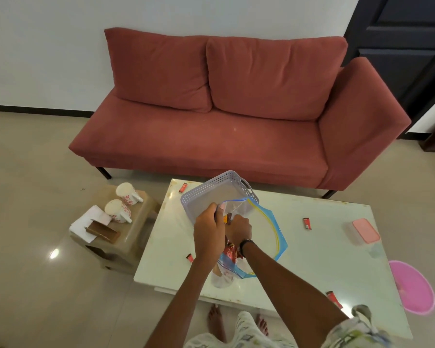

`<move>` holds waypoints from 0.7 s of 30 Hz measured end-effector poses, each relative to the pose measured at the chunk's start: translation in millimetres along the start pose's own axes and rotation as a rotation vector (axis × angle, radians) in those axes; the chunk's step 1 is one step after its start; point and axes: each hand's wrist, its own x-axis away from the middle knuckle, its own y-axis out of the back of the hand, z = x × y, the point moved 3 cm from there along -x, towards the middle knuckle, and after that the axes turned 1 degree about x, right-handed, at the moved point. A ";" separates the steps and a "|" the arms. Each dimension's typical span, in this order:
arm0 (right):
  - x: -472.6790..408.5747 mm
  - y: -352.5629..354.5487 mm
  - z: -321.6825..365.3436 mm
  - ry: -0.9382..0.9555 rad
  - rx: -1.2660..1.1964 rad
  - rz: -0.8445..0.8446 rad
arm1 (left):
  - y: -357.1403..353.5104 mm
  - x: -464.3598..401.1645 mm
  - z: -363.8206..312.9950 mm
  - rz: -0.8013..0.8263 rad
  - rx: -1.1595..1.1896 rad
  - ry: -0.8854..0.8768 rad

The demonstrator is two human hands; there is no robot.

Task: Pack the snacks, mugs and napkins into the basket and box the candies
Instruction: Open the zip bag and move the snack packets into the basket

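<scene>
The zip bag (259,229) is pinched at its rim by the left hand (207,228), so the mouth is kept wide. The right hand (239,228) is closed inside it around snack packets (231,252) (contents partly hidden), probably for the basket (211,189).

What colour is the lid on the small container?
Pink lid, seen in the head view.

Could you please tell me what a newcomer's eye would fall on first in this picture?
The large red fabric sofa against the white wall dominates the far side. Nearer, over the white low table, the left hand and right hand work at a clear zip bag with blue and yellow edging, beside a lilac perforated plastic basket. Two white floral mugs sit on a stool to the left.
</scene>
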 end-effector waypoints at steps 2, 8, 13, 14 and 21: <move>0.4 0.5 4.2 0.055 0.047 -0.001 | 0.8 -1.1 3.9 -0.018 -0.024 0.011; 9.3 29.0 28.6 0.283 0.190 -0.050 | -1.4 -14.7 20.5 -0.069 -0.066 0.130; 11.0 70.8 46.3 0.396 0.113 -0.139 | -4.4 -43.9 24.7 -0.086 0.025 0.250; 10.4 78.6 51.3 0.416 0.102 -0.164 | -5.4 -52.1 23.9 -0.094 0.039 0.271; -23.7 119.6 88.9 0.500 -0.034 -0.358 | -6.7 -117.3 11.8 -0.167 0.096 0.309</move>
